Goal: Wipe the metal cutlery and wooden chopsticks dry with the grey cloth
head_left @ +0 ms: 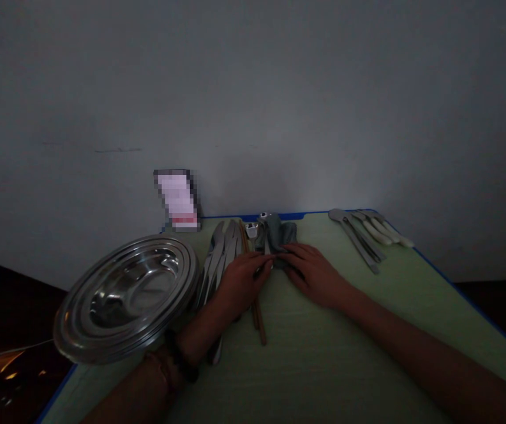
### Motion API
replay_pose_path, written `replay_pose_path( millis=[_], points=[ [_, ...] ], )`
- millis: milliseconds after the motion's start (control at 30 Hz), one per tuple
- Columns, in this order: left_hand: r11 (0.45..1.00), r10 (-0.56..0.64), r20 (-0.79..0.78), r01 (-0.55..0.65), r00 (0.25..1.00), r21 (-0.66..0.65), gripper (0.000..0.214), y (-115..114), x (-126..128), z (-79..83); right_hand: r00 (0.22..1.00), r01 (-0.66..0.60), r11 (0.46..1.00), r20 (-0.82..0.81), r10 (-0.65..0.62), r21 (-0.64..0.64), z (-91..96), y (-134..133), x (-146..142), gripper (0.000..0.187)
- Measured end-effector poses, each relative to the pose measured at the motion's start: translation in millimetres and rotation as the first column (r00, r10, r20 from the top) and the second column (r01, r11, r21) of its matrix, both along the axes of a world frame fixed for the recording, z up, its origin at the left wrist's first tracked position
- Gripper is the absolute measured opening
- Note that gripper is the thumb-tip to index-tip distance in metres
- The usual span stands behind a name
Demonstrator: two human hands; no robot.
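- Left hand, centre of the frame: fingers bent together at the near edge of a grey cloth; I cannot tell what, if anything, they pinch.
- Right hand, just right of centre: fingers slightly parted, touching the cloth; whether they grip it I cannot tell.
- The cloth lies bunched at centre, beside a shiny spoon.
- Left of it: wooden chopsticks, then metal knives, partly behind the left hand.
- Lower left: stacked metal dishes.
- Right of centre: grey utensils and white-handled cutlery.
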State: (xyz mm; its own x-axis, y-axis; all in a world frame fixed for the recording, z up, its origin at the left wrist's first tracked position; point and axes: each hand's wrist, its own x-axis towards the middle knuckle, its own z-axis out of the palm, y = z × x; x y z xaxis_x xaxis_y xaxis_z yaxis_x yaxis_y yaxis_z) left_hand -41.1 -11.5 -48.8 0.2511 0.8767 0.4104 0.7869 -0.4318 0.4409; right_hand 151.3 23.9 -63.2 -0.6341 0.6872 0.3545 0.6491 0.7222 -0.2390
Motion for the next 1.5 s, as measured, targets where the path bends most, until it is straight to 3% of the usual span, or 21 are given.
replay_pose_path(
  millis=[133,233,400,633,900,1267,1400,1500],
  points=[
    [1.000,0.024,-0.125,-0.025,0.992,-0.008,0.027,0.4,-0.7,-2.8,0.969,0.249,0.968,-0.017,-0.248,0.044,-5.4,1.2,-1.1,0.039],
    [1.000,0.000,-0.201,0.001,0.980,0.003,0.028,0.2,-0.6,-2.1,0.953,0.303,0.950,-0.007,-0.304,0.069,-7.4,2.3,-0.1,0.041],
    [0.997,-0.056,-0.294,0.067,0.954,0.026,0.028,-0.6,-0.8,1.7,0.957,0.291,0.954,-0.003,-0.291,0.079,-8.4,2.5,1.0,0.041],
    [0.968,-0.194,-0.233,0.224,0.953,0.113,0.025,-2.8,1.7,1.3,0.957,0.288,0.955,0.014,-0.289,0.066,-7.8,3.0,1.4,0.041],
    [0.995,-0.051,-0.344,0.078,0.938,0.065,0.027,-1.6,-1.5,0.6,0.960,0.280,0.958,0.012,-0.281,0.067,-5.8,2.5,0.7,0.041],
    [0.988,-0.043,-0.470,0.106,0.882,0.108,0.022,-5.7,5.3,5.3,0.963,0.269,0.959,-0.001,-0.270,0.085,-9.5,3.9,1.6,0.041],
    [0.978,-0.055,-0.426,0.134,0.903,0.159,0.024,-4.8,2.2,2.6,0.963,0.268,0.961,0.011,-0.270,0.069,-7.8,3.4,1.4,0.042],
    [0.983,-0.075,-0.360,0.129,0.930,0.128,0.026,-1.8,-2.0,0.6,0.962,0.273,0.960,0.013,-0.274,0.056,-6.5,2.9,1.1,0.042]
  ],
)
